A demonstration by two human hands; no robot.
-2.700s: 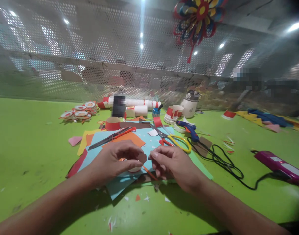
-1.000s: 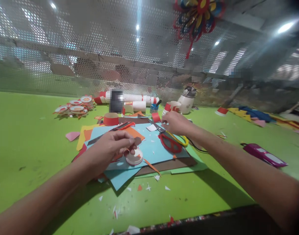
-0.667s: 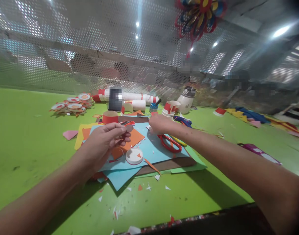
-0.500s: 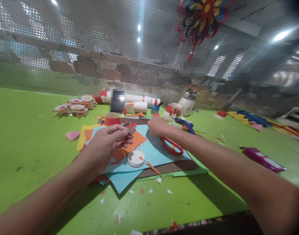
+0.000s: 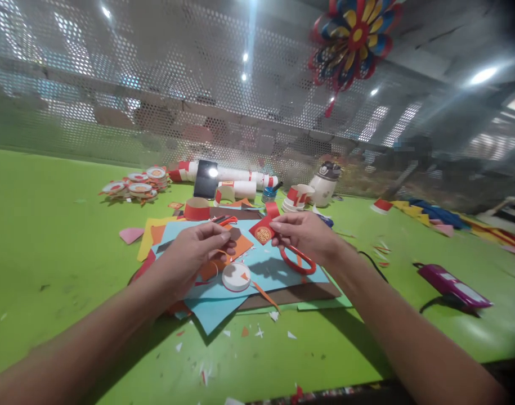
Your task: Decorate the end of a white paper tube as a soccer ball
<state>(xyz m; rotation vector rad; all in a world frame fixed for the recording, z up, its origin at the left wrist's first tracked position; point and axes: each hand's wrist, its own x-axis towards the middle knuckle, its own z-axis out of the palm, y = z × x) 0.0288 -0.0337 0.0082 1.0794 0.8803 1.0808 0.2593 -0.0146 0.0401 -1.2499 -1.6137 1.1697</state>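
Note:
Between the thumb and fingers of my right hand (image 5: 297, 232) is a red paper piece (image 5: 263, 230) with a round gold pattern, held above light blue paper (image 5: 265, 273). My left hand (image 5: 200, 250) is pinched over the left part of the papers; what its fingertips hold, if anything, is too small to make out. Below and between the hands lies a white round lid (image 5: 236, 277), with an orange strip (image 5: 264, 296) beside it. Red-handled scissors (image 5: 298, 264) rest under my right hand. An orange sheet (image 5: 239, 246) lies near my left fingertips.
Behind the papers stand a red paper ring (image 5: 197, 208), a phone (image 5: 205, 179), a blue glue jar (image 5: 269, 194), paper cups (image 5: 298, 197) and a white container (image 5: 323, 185). Paper discs (image 5: 137, 184) are piled at left. A purple device (image 5: 453, 286) lies at right.
My right hand has drawn back toward me from the rear of the papers, and the red patterned piece now shows in its fingers. My left hand has barely moved.

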